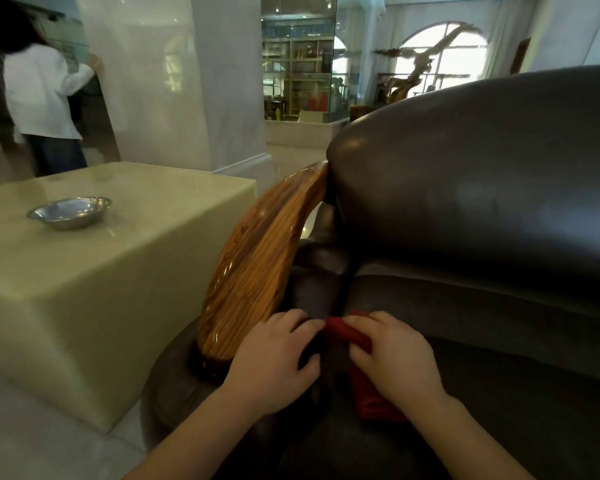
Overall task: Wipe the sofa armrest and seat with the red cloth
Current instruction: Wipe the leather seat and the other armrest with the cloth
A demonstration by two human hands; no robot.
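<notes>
The red cloth point(352, 332) lies bunched on the dark leather sofa seat point(499, 341), at the gap beside the armrest. My right hand point(392, 355) presses on it and grips its upper fold. My left hand point(278, 355) rests just left of the cloth, fingertips touching its edge, at the lower end of the polished wooden armrest point(257, 268). The armrest curves up toward the rounded backrest point(465, 161). Most of the cloth is hidden under my right hand.
A pale stone block table point(125, 271) stands left of the sofa with a metal bowl point(70, 212) on top. A person in a white shirt point(39, 95) stands at the far left by a marble column point(174, 81).
</notes>
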